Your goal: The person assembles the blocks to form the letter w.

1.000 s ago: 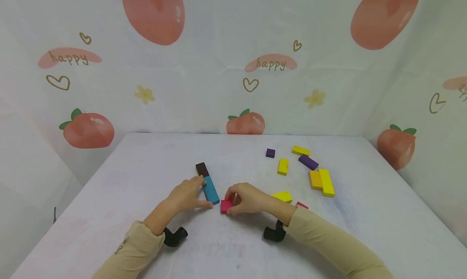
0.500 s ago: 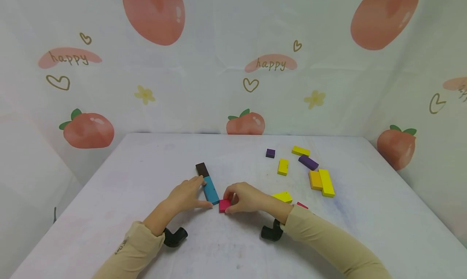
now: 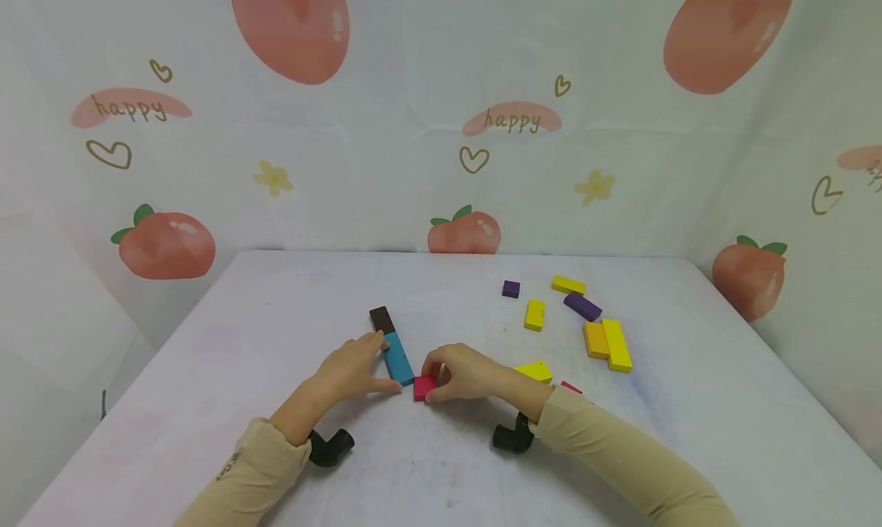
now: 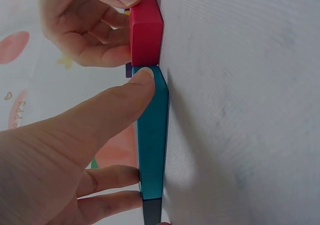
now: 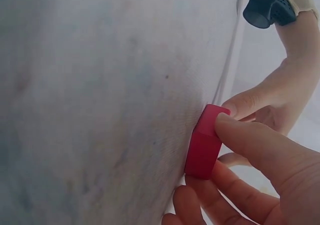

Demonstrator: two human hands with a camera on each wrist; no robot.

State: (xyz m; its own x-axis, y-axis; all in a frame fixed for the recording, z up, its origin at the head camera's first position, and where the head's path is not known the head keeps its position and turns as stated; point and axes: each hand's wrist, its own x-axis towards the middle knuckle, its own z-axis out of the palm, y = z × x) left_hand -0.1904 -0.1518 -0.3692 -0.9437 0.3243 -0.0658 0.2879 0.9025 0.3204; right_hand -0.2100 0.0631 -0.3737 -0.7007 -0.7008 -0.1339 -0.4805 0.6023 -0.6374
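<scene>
A dark brown block (image 3: pixel 382 320) and a blue block (image 3: pixel 399 359) lie end to end on the table. My left hand (image 3: pixel 351 368) rests along the blue block's left side, thumb and fingers spread. In the left wrist view, the thumb (image 4: pixel 122 100) touches the blue block (image 4: pixel 154 140) near one end, and two fingertips touch near its joint with the dark block (image 4: pixel 152 211). My right hand (image 3: pixel 468 372) pinches a pinkish-red block (image 3: pixel 423 388) between thumb and fingers, as the right wrist view shows on that red block (image 5: pixel 204 147). Its end meets the blue block's near end.
Right of the hands lie a yellow block (image 3: pixel 534 371) and another red block (image 3: pixel 570 387), partly hidden by the right arm. Farther right are purple blocks (image 3: pixel 582 306), several yellow blocks (image 3: pixel 616 345) and an orange block (image 3: pixel 596 339). A printed cloth (image 3: pixel 372 190) hangs behind the table.
My right hand has slid the red block slightly left and away from me, up to the blue block's end, then stayed there. The left hand has kept its place.
</scene>
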